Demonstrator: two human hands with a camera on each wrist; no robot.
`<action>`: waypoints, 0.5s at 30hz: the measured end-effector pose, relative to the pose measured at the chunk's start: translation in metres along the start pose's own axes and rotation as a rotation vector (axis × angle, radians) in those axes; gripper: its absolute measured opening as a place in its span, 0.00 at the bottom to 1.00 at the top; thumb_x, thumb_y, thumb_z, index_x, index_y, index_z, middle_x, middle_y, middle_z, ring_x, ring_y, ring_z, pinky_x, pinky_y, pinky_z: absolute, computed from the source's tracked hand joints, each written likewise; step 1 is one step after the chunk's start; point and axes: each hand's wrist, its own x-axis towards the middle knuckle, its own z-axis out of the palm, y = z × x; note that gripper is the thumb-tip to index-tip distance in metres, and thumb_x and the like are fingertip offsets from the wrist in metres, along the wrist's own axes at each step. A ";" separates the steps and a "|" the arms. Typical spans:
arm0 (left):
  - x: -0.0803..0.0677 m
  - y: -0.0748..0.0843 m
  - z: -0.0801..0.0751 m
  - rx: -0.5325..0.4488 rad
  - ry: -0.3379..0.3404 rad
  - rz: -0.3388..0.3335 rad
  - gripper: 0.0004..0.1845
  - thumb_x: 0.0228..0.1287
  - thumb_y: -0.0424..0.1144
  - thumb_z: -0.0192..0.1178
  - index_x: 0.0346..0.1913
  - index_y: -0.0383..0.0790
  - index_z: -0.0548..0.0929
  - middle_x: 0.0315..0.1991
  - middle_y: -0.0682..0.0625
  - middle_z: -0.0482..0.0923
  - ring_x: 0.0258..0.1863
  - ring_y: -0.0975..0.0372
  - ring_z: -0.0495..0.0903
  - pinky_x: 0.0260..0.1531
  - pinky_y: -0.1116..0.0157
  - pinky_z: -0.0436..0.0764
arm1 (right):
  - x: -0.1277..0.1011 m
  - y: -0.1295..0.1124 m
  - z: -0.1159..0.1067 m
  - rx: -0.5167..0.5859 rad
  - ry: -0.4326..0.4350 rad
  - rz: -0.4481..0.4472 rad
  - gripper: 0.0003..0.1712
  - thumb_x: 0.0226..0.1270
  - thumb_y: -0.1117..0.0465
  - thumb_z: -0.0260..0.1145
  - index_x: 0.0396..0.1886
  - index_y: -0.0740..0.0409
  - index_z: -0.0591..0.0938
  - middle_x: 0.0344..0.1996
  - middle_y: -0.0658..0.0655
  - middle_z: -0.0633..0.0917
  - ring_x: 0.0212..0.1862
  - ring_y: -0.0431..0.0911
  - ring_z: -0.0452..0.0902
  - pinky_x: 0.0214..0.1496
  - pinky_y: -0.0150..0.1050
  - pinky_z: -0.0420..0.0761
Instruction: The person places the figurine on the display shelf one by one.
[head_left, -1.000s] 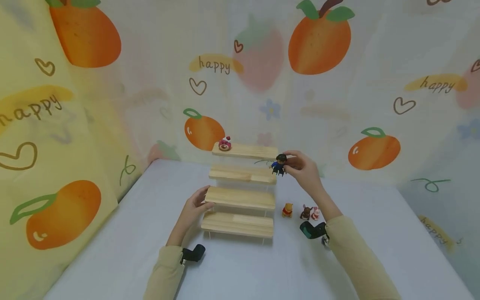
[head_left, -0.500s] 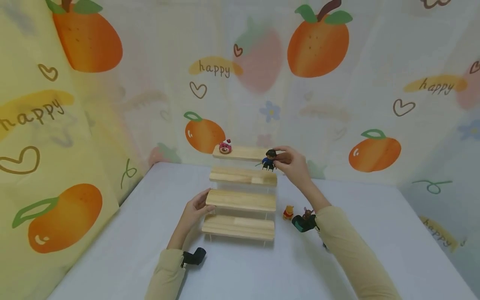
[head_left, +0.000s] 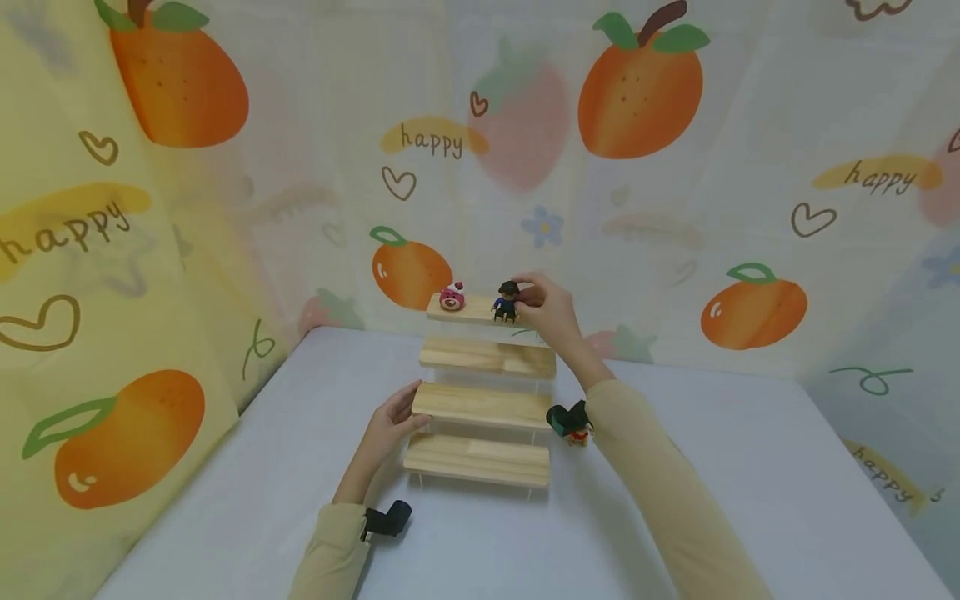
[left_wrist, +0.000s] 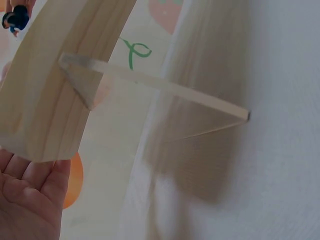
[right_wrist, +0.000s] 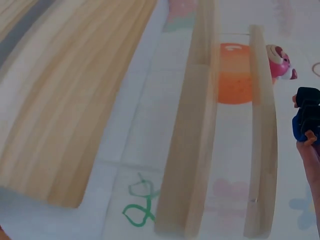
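My right hand (head_left: 551, 312) pinches a small toy figure (head_left: 505, 302) with black hair, a blue top and dark legs. It is upright over the top board of a stepped wooden display stand (head_left: 483, 404); the right wrist view catches the figure (right_wrist: 307, 117) at its right edge. At the left end of the second board from the bottom, my left hand (head_left: 386, 425) holds the stand, thumb in front and fingers partly hidden behind. The left wrist view has that palm (left_wrist: 30, 200) against the board's end. A pink bear-head toy (head_left: 452, 297) sits at the top board's left end.
Beside the stand on the right, a red and yellow bear figure (head_left: 577, 437) is mostly covered by the black wrist camera (head_left: 567, 417). A fruit-print cloth (head_left: 645, 200) hangs behind the white table (head_left: 465, 542).
My right hand has carried the toy figure leftward from beside the stand to over the top board. The left hand has kept its hold. The right forearm now covers other figures on the table.
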 end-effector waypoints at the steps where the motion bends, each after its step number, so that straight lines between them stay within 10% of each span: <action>1: 0.000 -0.002 -0.001 0.003 0.004 0.003 0.34 0.55 0.28 0.61 0.63 0.25 0.59 0.61 0.33 0.59 0.59 0.47 0.61 0.56 0.65 0.63 | 0.003 -0.001 0.003 -0.011 -0.004 0.005 0.20 0.57 0.74 0.61 0.51 0.64 0.76 0.34 0.64 0.82 0.37 0.52 0.79 0.39 0.40 0.80; 15: 0.002 -0.022 -0.005 -0.017 -0.001 0.044 0.36 0.53 0.33 0.64 0.63 0.28 0.60 0.61 0.35 0.60 0.59 0.49 0.63 0.53 0.68 0.67 | 0.019 0.006 0.029 -0.026 -0.061 0.069 0.20 0.58 0.76 0.57 0.52 0.65 0.74 0.35 0.65 0.79 0.39 0.54 0.77 0.39 0.41 0.79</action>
